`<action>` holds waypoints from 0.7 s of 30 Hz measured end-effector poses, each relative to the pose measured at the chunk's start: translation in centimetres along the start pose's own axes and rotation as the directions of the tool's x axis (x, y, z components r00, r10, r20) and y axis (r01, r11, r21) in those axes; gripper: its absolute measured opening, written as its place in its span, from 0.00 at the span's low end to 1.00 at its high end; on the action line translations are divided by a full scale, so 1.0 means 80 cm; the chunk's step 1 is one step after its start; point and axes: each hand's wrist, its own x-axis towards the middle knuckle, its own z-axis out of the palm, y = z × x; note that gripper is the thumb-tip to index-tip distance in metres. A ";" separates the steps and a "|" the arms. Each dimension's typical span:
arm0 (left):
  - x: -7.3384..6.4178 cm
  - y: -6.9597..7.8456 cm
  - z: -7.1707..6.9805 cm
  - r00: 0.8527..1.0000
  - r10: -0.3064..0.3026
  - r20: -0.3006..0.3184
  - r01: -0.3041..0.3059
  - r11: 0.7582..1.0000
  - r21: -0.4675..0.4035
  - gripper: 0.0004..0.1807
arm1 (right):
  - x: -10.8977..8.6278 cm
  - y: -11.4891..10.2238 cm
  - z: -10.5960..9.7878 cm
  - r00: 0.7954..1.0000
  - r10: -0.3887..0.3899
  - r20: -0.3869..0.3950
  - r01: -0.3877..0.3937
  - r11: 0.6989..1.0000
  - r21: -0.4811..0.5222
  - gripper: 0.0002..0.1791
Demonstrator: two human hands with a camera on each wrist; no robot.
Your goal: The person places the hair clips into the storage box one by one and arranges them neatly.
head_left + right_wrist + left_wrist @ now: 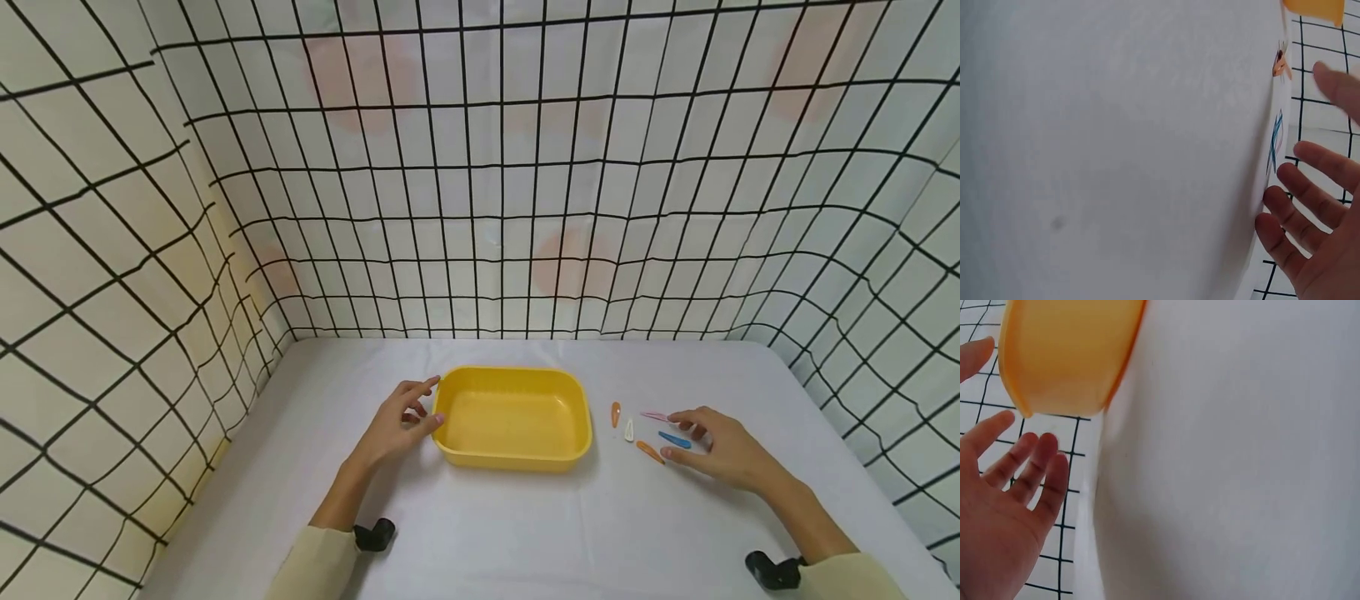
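A yellow plastic basin stands on the white tabletop in the head view, with nothing inside. At its left end is my left hand, thumb and index fingertip right at the rim, fingers loosely spread. Right of the basin lie several small snap hair clips: an orange one, a white one, a pink one, a blue one and a second orange one. My right hand hovers at their right side, thumb and fingers apart around the blue clip's end, gripping nothing.
White cloth covers the table. Black wire grid panels backed by pale cloth rise behind it and along both sides. A black wrist camera sits at the left sleeve, another black camera at the right.
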 end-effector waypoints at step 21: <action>-0.003 0.000 0.006 0.990 -0.089 0.107 0.116 0.954 -0.277 0.29 | -0.001 -0.003 0.013 0.999 -0.035 -0.030 0.035 0.999 0.011 0.10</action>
